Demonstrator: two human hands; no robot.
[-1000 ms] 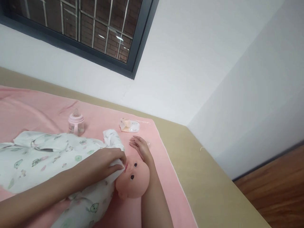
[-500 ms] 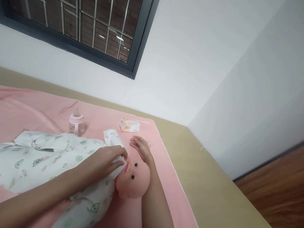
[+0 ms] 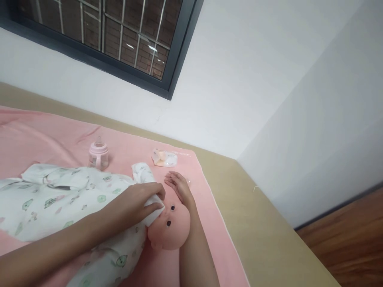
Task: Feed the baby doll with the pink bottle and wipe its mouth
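A baby doll in white printed clothes lies on its back, its head toward the right. My left hand pinches a white tissue and holds it against the doll's mouth, which it mostly covers. Beyond the doll's head, my right hand rests with its fingers stretched out and nothing in them. The right forearm lies along the crown of the head, touching it.
A pink baby bottle with a handle stands behind the doll's body. A small open tissue packet lies near the back edge of the pink blanket. The wooden surface meets a white wall below a barred window.
My left hand has moved the tissue slightly right and up over the doll's mouth, hiding the lips that showed before. My right hand stays in place.
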